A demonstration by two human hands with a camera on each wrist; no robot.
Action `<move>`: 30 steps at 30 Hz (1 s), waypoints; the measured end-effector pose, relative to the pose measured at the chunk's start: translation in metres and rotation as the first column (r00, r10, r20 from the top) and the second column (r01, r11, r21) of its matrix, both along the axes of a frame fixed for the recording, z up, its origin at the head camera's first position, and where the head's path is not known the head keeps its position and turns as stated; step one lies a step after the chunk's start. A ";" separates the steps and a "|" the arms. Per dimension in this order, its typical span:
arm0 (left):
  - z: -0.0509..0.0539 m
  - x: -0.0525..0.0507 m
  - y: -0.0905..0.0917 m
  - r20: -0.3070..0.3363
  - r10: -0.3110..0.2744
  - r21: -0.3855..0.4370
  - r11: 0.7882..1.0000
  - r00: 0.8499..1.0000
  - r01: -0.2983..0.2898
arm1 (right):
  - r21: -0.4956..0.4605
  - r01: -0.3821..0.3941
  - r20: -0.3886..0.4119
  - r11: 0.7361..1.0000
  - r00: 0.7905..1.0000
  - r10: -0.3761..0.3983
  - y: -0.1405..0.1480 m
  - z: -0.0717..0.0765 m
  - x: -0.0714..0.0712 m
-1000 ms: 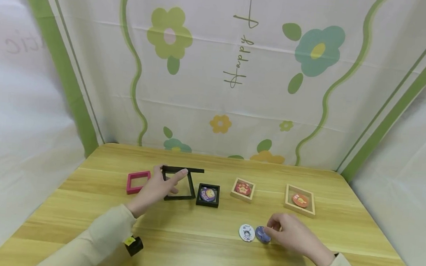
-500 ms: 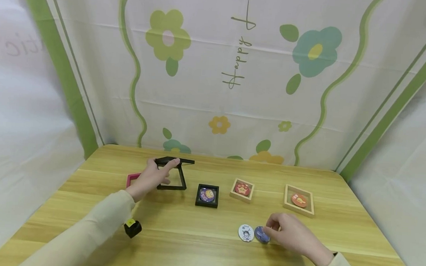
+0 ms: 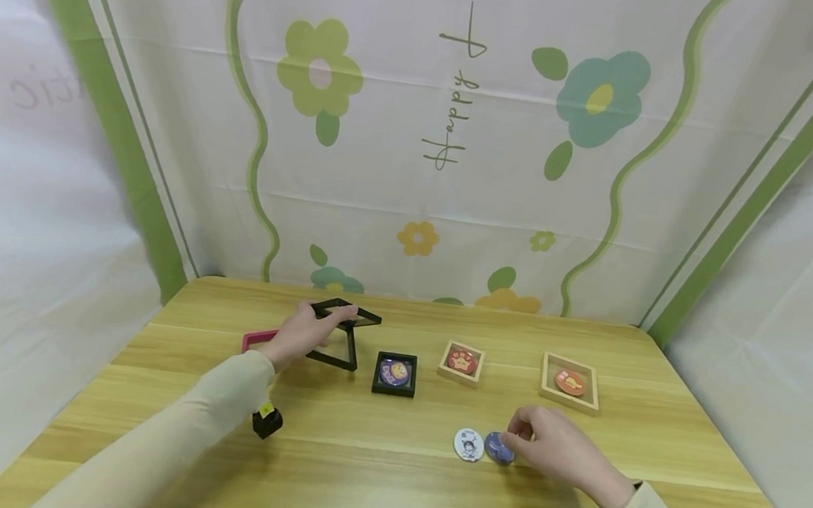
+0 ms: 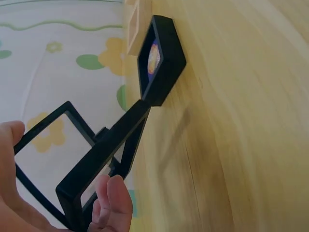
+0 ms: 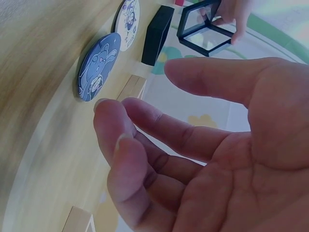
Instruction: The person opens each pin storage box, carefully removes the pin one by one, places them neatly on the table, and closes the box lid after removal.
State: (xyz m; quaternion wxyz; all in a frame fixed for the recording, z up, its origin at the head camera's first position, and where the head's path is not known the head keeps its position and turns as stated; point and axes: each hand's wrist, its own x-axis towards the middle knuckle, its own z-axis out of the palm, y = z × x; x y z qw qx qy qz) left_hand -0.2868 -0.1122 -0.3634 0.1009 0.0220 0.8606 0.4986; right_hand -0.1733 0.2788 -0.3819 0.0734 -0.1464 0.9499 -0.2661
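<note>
One black hinged frame (image 4: pixel 99 155), thin-barred, two square leaves with see-through panes, spread at an angle; position on the desk (image 3: pixel 363 471), ten o'clock from the small black frame (image 3: pixel 393 391); contact with the desk cannot be told. Held by the left hand (image 3: pixel 305 333), thumb over the upper leaf, fingers curled beneath. One round badge, blue (image 3: pixel 500 448), glossy, pale line drawing of a long-eared figure; at four o'clock from the small black frame. Right hand (image 3: pixel 552 445) just beside it, fingers loosely bent and apart from the thumb, gripping nothing. One round badge, white (image 3: pixel 469 445), dark-haired cartoon figure, small lettering illegible; close at the blue badge's nine o'clock. The small black frame contains a purple badge (image 3: pixel 394 373) with a yellow motif, its markings too small to read. One pink frame (image 3: pixel 259 335), partly hidden by the left hand, at nine o'clock. Two pale wooden frames toward three o'clock: the nearer (image 3: pixel 457 379) with a red badge (image 3: pixel 462 361), the farther (image 3: pixel 569 402) with an orange one (image 3: pixel 570 382); print on both unreadable. Backdrop: white flowered cloth (image 3: pixel 498 158), script "Happy" running upward toward twelve o'clock, following word cut off.
</note>
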 end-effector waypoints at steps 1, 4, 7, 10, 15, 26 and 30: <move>-0.001 -0.001 0.000 -0.004 -0.010 0.002 1.000 1.000 0.010 | -0.001 0.001 0.001 1.000 1.000 -0.001 0.000 0.000 0.000; -0.004 -0.003 0.000 0.001 -0.029 0.016 0.999 1.000 0.029 | -0.005 0.001 0.008 1.000 1.000 -0.001 -0.001 0.001 0.001; -0.004 -0.002 -0.002 0.020 -0.034 0.013 0.999 0.999 0.034 | -0.005 -0.004 0.010 1.000 1.000 0.004 -0.001 0.000 0.001; -0.004 0.001 -0.005 0.042 -0.022 -0.013 1.000 0.999 0.022 | -0.005 -0.009 0.007 1.000 1.000 0.009 -0.001 0.000 0.001; -0.005 0.003 -0.009 0.004 -0.021 -0.095 0.995 1.000 0.022 | -0.008 -0.010 0.006 1.000 1.000 0.010 0.000 0.000 0.000; -0.008 0.004 -0.011 -0.119 -0.096 -0.245 0.967 0.988 0.065 | -0.016 -0.010 0.009 1.000 1.000 0.010 0.001 0.000 0.001; -0.009 0.005 -0.014 -0.141 -0.121 -0.274 0.959 0.983 0.078 | -0.012 -0.013 0.003 1.000 1.000 0.013 0.001 0.000 0.000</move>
